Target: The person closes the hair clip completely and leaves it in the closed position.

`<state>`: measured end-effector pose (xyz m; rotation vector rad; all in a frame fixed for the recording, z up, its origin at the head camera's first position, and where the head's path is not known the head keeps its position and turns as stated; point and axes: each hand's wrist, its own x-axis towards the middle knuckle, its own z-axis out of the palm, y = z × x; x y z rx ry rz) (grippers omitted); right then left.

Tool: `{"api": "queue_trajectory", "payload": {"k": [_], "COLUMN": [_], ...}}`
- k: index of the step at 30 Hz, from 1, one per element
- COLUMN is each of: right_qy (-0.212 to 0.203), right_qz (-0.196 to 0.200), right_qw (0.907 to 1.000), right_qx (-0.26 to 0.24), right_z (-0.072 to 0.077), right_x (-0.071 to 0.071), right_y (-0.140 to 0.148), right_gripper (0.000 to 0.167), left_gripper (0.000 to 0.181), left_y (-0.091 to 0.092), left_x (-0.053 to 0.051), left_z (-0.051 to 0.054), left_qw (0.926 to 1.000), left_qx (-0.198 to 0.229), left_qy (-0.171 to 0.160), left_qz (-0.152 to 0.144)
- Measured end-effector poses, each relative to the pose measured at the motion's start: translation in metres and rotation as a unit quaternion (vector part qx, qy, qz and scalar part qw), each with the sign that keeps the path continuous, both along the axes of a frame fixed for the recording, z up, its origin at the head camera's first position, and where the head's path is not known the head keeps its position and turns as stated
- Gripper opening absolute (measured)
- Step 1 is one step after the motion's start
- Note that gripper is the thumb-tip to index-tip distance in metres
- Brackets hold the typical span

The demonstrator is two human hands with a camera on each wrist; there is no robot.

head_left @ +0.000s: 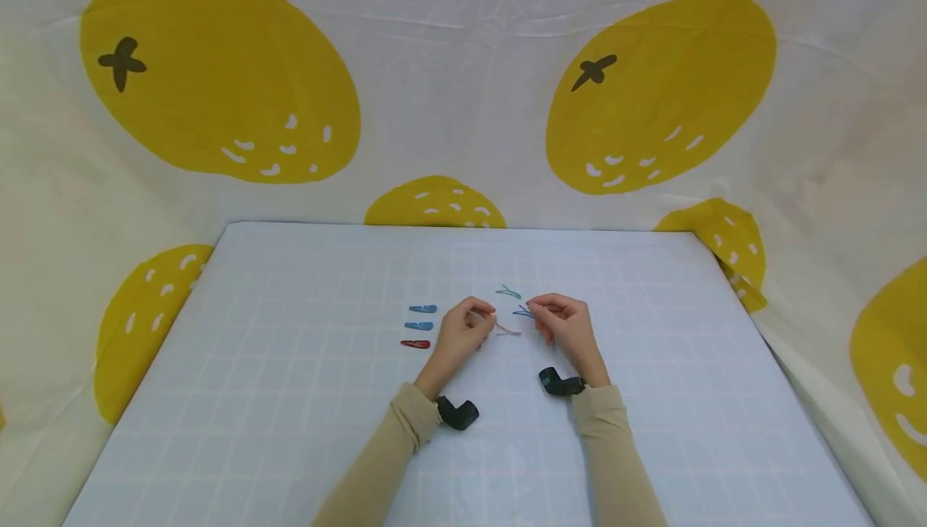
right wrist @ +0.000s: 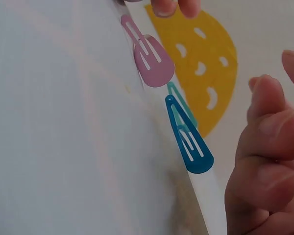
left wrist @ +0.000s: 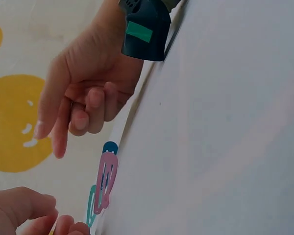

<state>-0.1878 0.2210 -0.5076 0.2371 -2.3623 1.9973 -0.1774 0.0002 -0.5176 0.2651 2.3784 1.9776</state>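
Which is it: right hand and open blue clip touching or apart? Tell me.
Apart: the right wrist view shows a clear gap between hand and clip.

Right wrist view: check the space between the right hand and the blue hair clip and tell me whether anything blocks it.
Nothing visible does: only pale backdrop shows between the right hand and the blue hair clip. The pink clip lies toward the left hand, the teal clip behind the blue one.

No lettering, label, brand, number or sign can be read in any view.
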Motion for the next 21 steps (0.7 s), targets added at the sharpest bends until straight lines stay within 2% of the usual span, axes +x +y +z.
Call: {"api": "queue_trajectory", "payload": {"k": [5, 8, 14, 21], "right_qy": [-0.04, -0.051, -0.068, -0.071], "right_qz": [0.04, 0.068, 0.076, 0.08], "right_qw": [0.9975, 0.9952, 0.9919, 0.9895], "right_qx": [0.041, 0.049, 0.075, 0.097], "right_z": [-0.0014, -0.002, -0.0042, -0.0045], "right_x": [-0.0014, -0.0007, 0.0009, 0.0016], "right_y": [-0.0006, -0.0017, -0.0056, -0.0065], "right_gripper": [0.02, 0.021, 0.023, 0.02], "left_gripper": [0.017, 0.02, 0.028, 0.035], "left_y": [-0.0003, 0.0004, -0.0001, -0.0001], "left_x": [0.0009, 0.0017, 0.0034, 0.0045], "left_z": [-0.0043, -0.0043, -0.0028, -0.0009], "left_qw": [0.9978, 0.9958, 0.9924, 0.9889], "left_qx": [-0.04, -0.061, -0.095, -0.13], "left_qy": [0.053, 0.068, 0.079, 0.072], "left_qz": [-0.006, -0.007, -0.004, -0.006]}}
